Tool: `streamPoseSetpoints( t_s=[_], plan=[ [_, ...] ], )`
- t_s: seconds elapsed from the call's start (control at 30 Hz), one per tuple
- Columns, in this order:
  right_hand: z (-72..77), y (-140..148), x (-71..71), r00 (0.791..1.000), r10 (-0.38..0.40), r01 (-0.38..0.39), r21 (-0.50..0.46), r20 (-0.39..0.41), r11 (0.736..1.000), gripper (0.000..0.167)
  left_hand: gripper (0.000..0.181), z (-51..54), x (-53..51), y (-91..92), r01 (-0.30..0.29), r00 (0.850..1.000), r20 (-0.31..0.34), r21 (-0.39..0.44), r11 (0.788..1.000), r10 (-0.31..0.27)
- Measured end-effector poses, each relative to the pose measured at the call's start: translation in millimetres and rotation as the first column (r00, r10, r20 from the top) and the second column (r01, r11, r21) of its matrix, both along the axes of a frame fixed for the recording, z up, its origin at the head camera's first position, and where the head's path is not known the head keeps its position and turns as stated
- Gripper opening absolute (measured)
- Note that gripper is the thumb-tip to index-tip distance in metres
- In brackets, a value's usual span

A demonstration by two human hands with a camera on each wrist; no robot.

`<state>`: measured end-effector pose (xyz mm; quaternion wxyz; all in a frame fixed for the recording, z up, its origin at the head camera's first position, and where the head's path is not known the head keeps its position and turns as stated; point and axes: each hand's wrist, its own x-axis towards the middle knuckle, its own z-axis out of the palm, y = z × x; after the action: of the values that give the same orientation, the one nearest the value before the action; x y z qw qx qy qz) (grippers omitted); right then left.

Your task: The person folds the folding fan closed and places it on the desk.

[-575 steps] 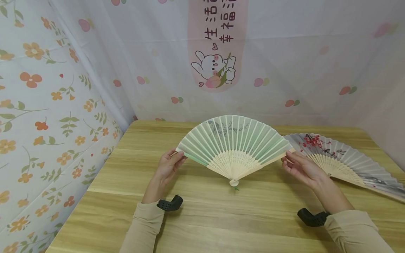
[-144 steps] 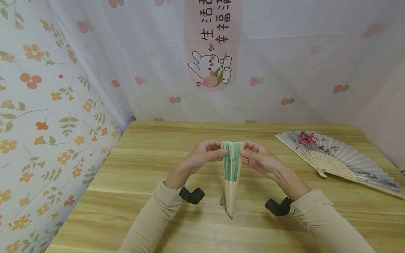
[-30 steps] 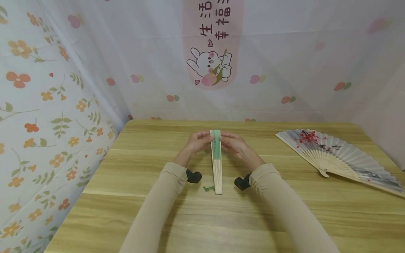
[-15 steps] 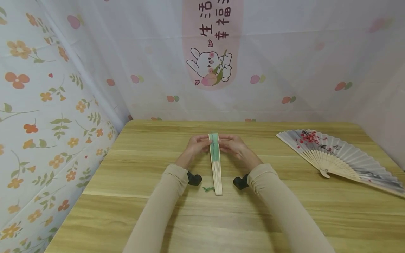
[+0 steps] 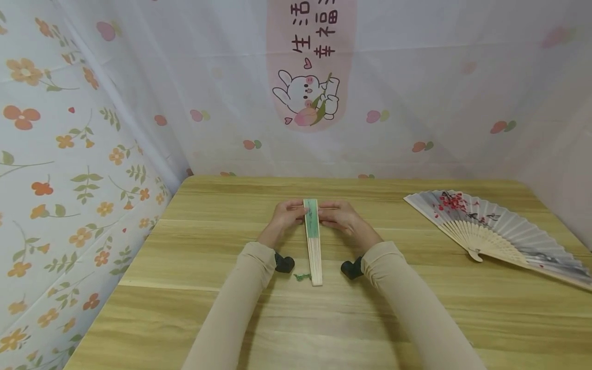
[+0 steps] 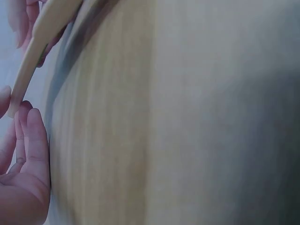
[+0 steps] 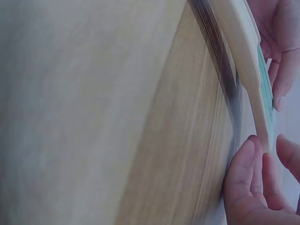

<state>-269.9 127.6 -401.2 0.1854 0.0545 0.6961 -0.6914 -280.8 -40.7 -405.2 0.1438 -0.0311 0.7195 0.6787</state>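
Here you are, folded green fan (image 5: 313, 246) right at the centre of the frame, its pale ribs running down toward you! Your left hand (image 5: 287, 218) is pinching its upper end, thumb on the green face, fingers behind. Your right hand (image 5: 344, 218) has fingertips at the opposite edge; whether that thumb presses too, you can't tell from here. A green tassel (image 5: 302, 277) trails left from the lower end, over the wooden table (image 5: 176, 308), and at right a grey fan (image 5: 501, 236) lies spread wide, red blossoms up top!
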Motion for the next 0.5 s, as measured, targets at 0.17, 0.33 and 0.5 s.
streamPoseSetpoints(
  t_s=[0.17, 0.33, 0.5],
  plan=[
    [-0.5, -1, -0.3, 1.000, 0.013, -0.013, 0.005, -0.004, 1.000, 0.042, 0.039, 7.7, 3.9, -1.8, 0.014, 1.000, 0.007, -0.019, 1.000, -0.013],
    [-0.6, -1, 1.6, 1.000, 0.027, -0.027, 0.010, -0.014, 1.000, 0.041, 0.039, 4.0, 2.2, 0.6, 0.017, 1.000, -0.019, -0.075, 0.997, -0.019],
    [-0.9, 0, 2.0, 0.999, 0.041, -0.041, 0.019, -0.018, 0.999, 0.039, 0.038, -33.9, -19.4, -4.2, 0.049, 0.982, -0.177, -0.056, 0.997, -0.058]
  ],
)
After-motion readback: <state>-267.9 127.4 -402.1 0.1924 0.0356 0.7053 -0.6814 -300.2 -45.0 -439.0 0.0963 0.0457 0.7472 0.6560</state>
